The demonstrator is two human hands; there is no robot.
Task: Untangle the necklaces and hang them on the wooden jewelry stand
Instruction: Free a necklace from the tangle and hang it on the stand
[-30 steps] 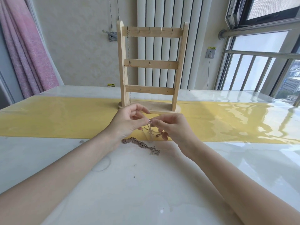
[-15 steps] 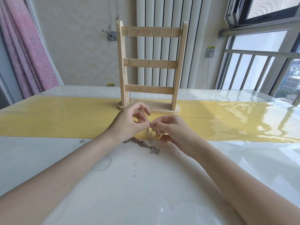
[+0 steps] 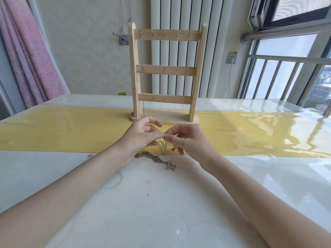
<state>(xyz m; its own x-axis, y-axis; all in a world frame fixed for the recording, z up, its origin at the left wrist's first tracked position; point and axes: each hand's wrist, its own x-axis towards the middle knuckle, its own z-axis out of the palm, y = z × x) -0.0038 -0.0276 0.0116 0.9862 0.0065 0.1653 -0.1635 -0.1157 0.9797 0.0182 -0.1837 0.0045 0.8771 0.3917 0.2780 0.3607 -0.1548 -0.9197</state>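
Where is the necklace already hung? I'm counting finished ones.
In the head view, the hung necklace dangles from the top rail's leftmost hook on the wooden stand, beside its left post.

Glossy white table [image 3: 161, 212] with yellow runner [image 3: 62, 129], wooden jewelry stand [image 3: 165, 68], tangled chain [image 3: 155, 159].

The left hand [image 3: 141, 135] and right hand [image 3: 188, 140] pinch a thin silver chain [image 3: 164, 145] between them above the table [image 3: 161, 203]; a darker tangled chain [image 3: 155, 159] lies just below, before the wooden stand [image 3: 165, 72], where one chain [image 3: 141, 72] hangs
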